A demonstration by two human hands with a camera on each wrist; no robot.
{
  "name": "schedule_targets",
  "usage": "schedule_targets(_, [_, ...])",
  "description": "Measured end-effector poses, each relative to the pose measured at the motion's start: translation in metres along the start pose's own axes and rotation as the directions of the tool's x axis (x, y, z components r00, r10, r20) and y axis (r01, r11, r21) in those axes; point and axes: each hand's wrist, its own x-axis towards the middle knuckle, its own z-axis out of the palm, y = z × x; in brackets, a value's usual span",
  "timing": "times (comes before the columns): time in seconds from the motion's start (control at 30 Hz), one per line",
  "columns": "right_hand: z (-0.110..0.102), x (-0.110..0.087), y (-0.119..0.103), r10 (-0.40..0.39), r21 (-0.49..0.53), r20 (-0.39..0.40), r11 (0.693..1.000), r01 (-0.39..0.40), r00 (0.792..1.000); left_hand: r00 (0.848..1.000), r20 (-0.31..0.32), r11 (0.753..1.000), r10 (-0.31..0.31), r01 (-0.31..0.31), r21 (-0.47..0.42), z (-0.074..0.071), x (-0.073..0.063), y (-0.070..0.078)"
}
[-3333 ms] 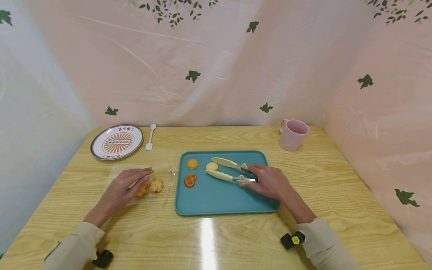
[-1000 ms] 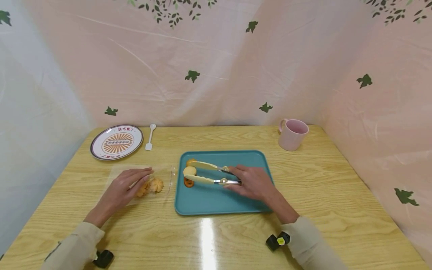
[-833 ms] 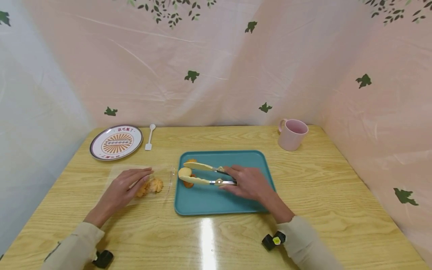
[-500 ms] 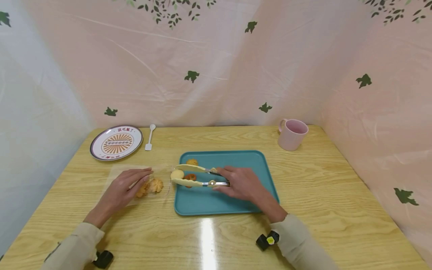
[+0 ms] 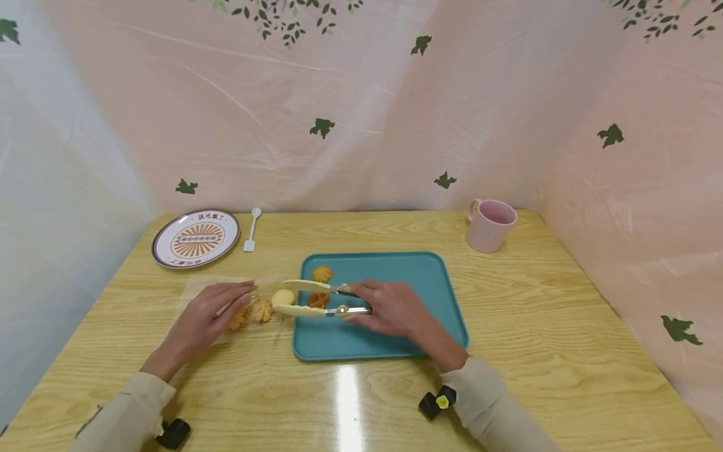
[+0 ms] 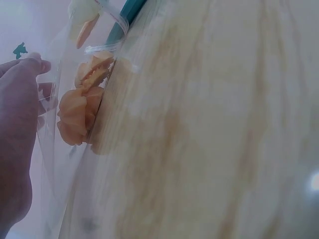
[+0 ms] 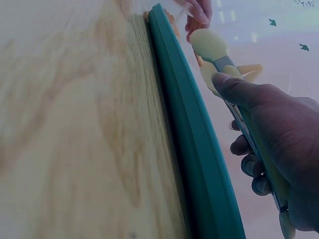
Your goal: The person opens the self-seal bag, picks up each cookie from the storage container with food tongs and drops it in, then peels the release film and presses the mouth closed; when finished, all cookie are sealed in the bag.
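My right hand [image 5: 390,307] grips a pair of tongs [image 5: 305,311] with cream tips and metal arms. Between the tips sits a round pale cookie [image 5: 283,297], left of the tray's edge, over the mouth of a clear plastic bag [image 5: 192,292]. My left hand [image 5: 209,314] pinches the bag's upper film and lifts it, as the left wrist view shows. Inside the bag lie flower-shaped cookies [image 6: 77,112], partly hidden by my fingers in the head view. On the teal tray [image 5: 384,342] are another flower-shaped cookie [image 5: 322,274] and a pretzel [image 5: 318,300], partly between the tong arms.
A patterned plate [image 5: 196,238] stands at the back left, beside a small white spoon-like utensil [image 5: 251,230]. A pink mug [image 5: 491,226] is at the back right. Pink cloth [image 5: 373,157] hangs behind the wooden table [image 5: 536,314].
The tongs have picked the round cookie off the tray's upper part and carried it left, past the pretzel and the tray's edge, to the bag. My left hand has stayed in place.
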Motion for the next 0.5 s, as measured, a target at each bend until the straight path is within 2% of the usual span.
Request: schedule_targets(0.5, [0.0069,0.007,-0.0064,-0.028,-0.001,0.012,1.0,0.028,1.0,1.0,0.003,1.0,-0.007,0.007,0.009,0.0018,0.0004,0.0002])
